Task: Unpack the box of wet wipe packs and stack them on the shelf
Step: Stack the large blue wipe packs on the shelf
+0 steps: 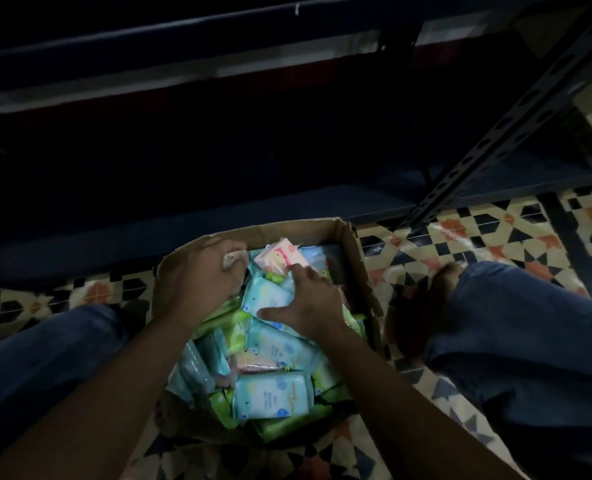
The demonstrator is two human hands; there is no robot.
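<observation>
An open cardboard box (351, 252) stands on the tiled floor between my knees, filled with several wet wipe packs in light blue, green and pink. My left hand (202, 275) reaches into the far left of the box, its curled fingers gripping a pale pack (232, 261) near the box wall. My right hand (308, 301) lies spread on a light blue pack (265, 296), thumb along its near edge and forefinger touching a pink pack (282, 259). Another blue pack (273, 393) lies face up nearer to me.
A dark metal shelf (218, 209) runs low across the view just behind the box, its interior in shadow. A slotted upright post (495, 133) slants at the right. My jeans-clad legs (530, 341) flank the box on patterned floor tiles (460, 244).
</observation>
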